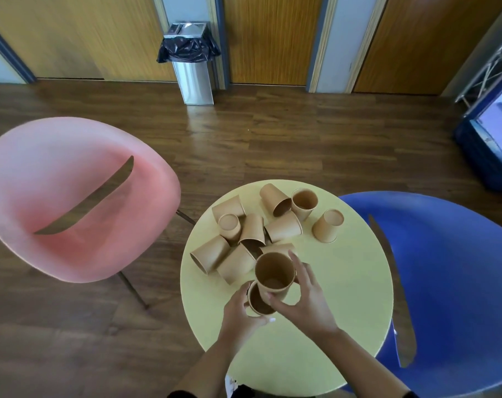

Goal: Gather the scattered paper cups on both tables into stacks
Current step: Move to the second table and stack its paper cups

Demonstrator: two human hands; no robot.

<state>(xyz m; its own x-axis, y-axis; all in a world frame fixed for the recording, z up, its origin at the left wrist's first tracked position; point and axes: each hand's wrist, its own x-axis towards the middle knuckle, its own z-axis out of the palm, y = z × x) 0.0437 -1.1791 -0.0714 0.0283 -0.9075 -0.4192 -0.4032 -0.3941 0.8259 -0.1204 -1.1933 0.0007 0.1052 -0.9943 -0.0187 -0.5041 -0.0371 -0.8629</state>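
My right hand [304,300] has its fingers curled round an upright paper cup [275,273], held just above a second cup [257,302] that my left hand [239,310] grips at the near middle of the round yellow bench [344,282]. From nine to one o'clock of these lie the scattered cups [252,228], most tipped over, one [303,201] standing open at one o'clock.
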